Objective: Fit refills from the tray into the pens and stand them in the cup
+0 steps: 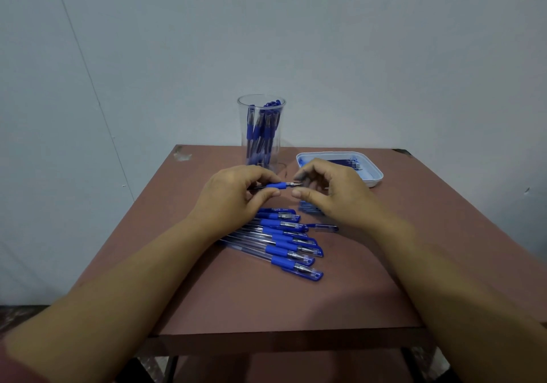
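The left hand (236, 193) is curled around a thin see-through plastic pen with a blue rubber grip (276, 186). The thumb is under the pen and the fingers are on top, so the hand holds it tight. The pen lies flat in the air, above the table, and its silver tip points to the right.

Behind the left hand stands a tall clear plastic cup (260, 134), at the back of the table. Many blue pens stand inside the cup, leaning on each other.

In front of the hands, a row of see-through pens with blue grips and blue caps (284, 240) lies flat on the brown-red table top (266, 299). They lie side by side and touch each other.

The right hand (331, 193) is just to the right of the pen tip. Its fingers are bent and sit right at the tip, while the thumb is lower and apart from the pen. I cannot tell if this hand is pinching the tip or only near it.

A small loose blue and clear pen cap (325, 228) lies on the table below the right hand. Some more blue things lie under that hand, but they are too blurry to name.

Behind the right hand sits a shallow white plastic tray (376, 175), with thin dark blue refills (343, 163) lying in it.
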